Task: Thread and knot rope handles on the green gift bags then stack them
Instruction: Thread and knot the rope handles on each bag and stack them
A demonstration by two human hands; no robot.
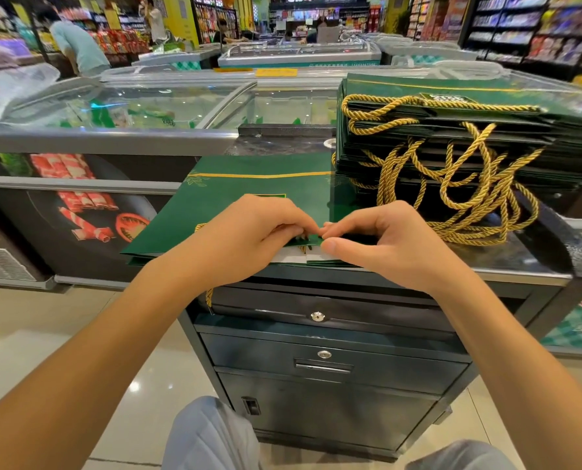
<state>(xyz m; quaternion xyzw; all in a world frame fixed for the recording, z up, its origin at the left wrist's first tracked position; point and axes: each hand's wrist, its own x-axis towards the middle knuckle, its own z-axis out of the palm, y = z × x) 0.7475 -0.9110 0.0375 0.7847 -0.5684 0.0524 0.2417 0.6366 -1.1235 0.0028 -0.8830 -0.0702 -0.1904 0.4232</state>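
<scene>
Fingertips almost meeting, the left hand (pixel 249 232) and right hand (pixel 384 242) pinch the near edge of a flat green bag (pixel 249 184), its gold rope (pixel 209 296) seemingly not yet knotted, while a tall stack (pixel 452 130) of roped bags waits beyond.

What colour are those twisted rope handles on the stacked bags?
Gold; the twisted rope handles show best in the head view.

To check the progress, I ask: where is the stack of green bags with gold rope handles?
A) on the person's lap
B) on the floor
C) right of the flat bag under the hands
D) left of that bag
C: the stack sits on the counter, to the right of the flat bag.
</scene>
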